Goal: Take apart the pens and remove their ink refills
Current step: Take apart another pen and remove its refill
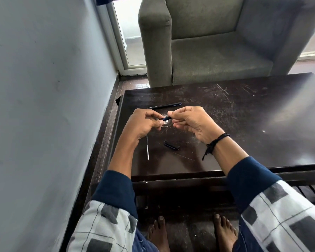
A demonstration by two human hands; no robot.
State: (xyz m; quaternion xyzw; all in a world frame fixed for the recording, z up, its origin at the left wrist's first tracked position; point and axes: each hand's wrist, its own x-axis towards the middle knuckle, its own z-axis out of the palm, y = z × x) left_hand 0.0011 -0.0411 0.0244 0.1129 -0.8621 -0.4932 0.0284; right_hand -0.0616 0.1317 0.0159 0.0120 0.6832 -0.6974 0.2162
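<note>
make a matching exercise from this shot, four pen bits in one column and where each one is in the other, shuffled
1. short dark pen piece
2. long dark pen
3. thin refill
4. dark cap

A. on the table, farthest from the person
B. on the table, close beside the left forearm
C. pinched between the left hand and right hand
D. on the table, to the right of the refill

Pairs: 1-C, 2-A, 3-B, 4-D
</note>
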